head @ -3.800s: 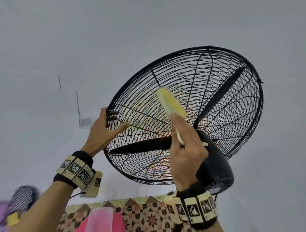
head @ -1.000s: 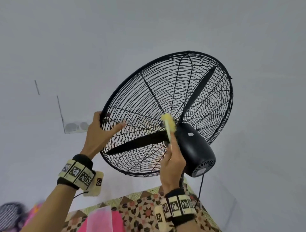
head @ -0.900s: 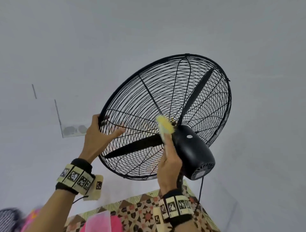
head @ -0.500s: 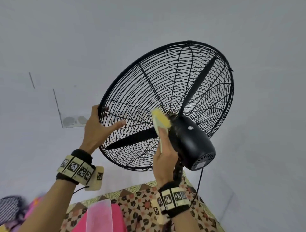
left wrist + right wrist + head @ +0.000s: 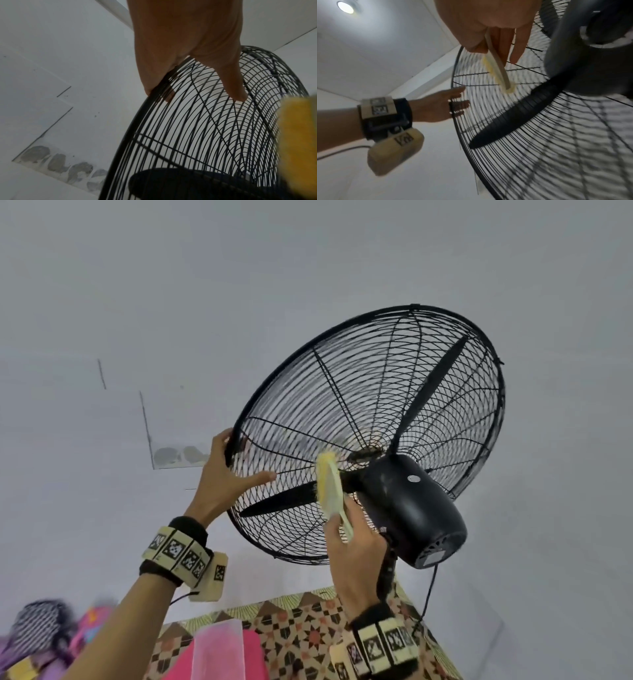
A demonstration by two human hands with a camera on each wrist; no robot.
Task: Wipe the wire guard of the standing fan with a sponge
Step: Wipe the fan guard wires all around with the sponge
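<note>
No legible text, brand, or number appears in any view. The wrist bands (image 5: 178,553) carry square black-and-white coded markers, not readable characters. A small round badge (image 5: 413,478) sits on the fan's motor housing (image 5: 411,508); its content is too small to read. A pale label (image 5: 432,558) on the housing's rear end is blurred.

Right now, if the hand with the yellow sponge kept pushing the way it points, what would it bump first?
The right hand already holds the sponge against the wire guard, so the wires come first. Behind them, probably a black blade.
</note>
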